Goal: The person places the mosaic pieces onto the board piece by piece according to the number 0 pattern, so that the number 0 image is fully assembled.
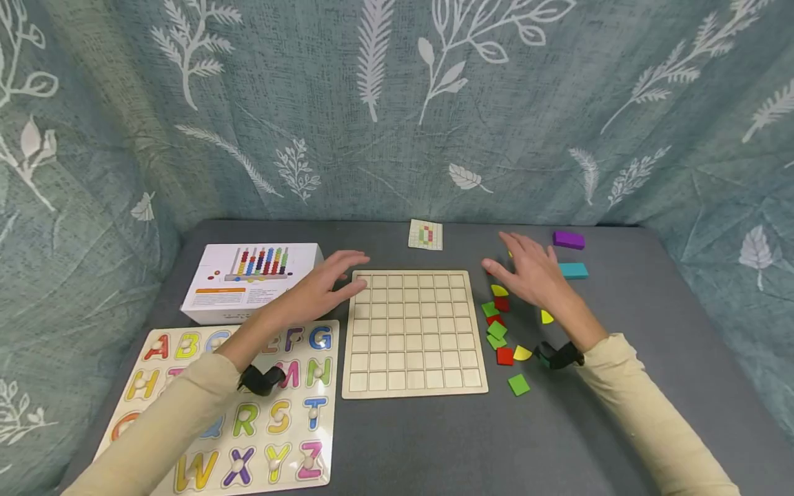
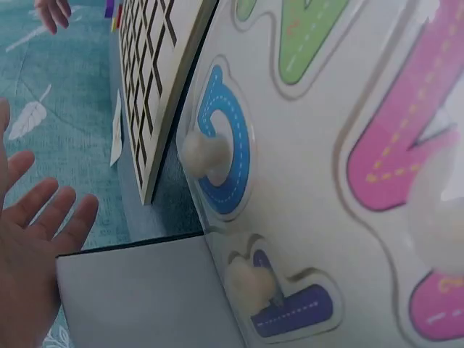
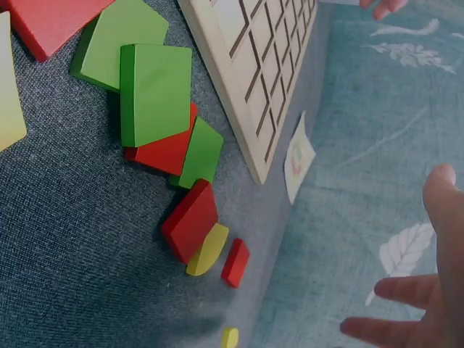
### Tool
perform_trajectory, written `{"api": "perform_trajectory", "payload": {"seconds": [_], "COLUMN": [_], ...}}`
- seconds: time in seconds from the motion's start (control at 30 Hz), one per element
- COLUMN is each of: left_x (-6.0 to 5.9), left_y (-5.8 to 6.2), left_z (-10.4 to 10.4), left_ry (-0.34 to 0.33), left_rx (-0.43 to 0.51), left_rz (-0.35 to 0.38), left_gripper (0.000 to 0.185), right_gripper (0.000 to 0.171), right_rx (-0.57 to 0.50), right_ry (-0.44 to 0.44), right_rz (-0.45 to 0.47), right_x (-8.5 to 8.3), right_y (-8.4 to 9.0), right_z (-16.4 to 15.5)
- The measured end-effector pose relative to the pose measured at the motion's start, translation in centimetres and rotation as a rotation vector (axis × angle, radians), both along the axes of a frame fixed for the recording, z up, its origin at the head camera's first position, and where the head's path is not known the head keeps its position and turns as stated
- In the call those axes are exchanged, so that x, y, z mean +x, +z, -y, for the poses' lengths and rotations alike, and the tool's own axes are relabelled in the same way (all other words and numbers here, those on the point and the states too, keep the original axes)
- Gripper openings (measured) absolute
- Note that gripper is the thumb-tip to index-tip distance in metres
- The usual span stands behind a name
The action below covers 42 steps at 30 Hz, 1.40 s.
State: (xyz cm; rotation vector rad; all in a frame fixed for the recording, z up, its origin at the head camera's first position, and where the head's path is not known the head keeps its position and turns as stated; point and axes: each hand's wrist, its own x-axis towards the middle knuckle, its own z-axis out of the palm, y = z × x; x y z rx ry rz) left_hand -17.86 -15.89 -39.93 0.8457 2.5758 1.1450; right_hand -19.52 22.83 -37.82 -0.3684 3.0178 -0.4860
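A wooden grid board (image 1: 414,395) lies flat in the middle, its square recesses bare. My left hand (image 1: 322,286) hovers at the board's upper left corner, fingers extended and holding nothing. On the other side, my right hand (image 1: 532,274) is spread over the far end of a scatter of small coloured pieces. Among these are a green square (image 1: 518,384), a red square (image 1: 505,356) and yellow quarter-circles (image 1: 522,353); in the right wrist view a green piece (image 3: 156,94) overlaps a red one. Behind the board lies a small pattern card (image 1: 425,235) with coloured squares.
An alphabet puzzle board (image 1: 331,413) with knobbed letters lies at the left, partly under my left arm. Behind it stands a white box (image 1: 248,275) with an abacus picture. Purple (image 1: 568,240) and teal blocks (image 1: 573,271) lie beyond my right hand. A patterned curtain (image 1: 397,158) hangs behind the table.
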Motion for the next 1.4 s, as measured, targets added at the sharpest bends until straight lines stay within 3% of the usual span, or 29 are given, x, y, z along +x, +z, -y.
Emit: {"api": "perform_trajectory", "payload": {"seconds": [0.2, 0.43, 0.63, 0.8, 1.0, 1.13, 1.4], "left_x": [0.1, -1.9, -3.1, -4.1, -4.2, -4.1, -4.1], "left_y": [0.1, -0.2, -0.6, -0.7, -1.0, -0.9, -1.3], "left_z": [-0.5, -0.8, -0.3, -0.4, -0.6, -0.8, -0.8], "left_ry": [-0.022, -0.038, -0.047, -0.024, -0.051, -0.080, -0.152], "left_rx": [-0.027, -0.062, -0.063, -0.054, -0.185, -0.221, -0.364], "left_rz": [0.018, -0.001, -0.080, -0.104, -0.154, -0.183, -0.149], "left_gripper": [0.054, 0.045, 0.038, 0.036, 0.034, 0.033, 0.030], "right_gripper": [0.061, 0.034, 0.029, 0.024, 0.022, 0.022, 0.023], "right_rx": [-0.098, -0.127, -0.136, -0.158, -0.173, -0.187, -0.206], "right_ry": [0.074, 0.104, 0.131, 0.148, 0.152, 0.144, 0.145], "right_rz": [-0.037, -0.049, -0.044, -0.064, -0.072, -0.074, -0.045], "right_x": [0.0, 0.1, 0.3, 0.6, 0.6, 0.7, 1.0], "right_y": [-0.2, -1.3, -2.0, -2.6, -3.3, -3.4, -3.7], "right_z": [-0.4, -1.0, -1.2, -1.4, -1.6, -1.8, -1.7]}}
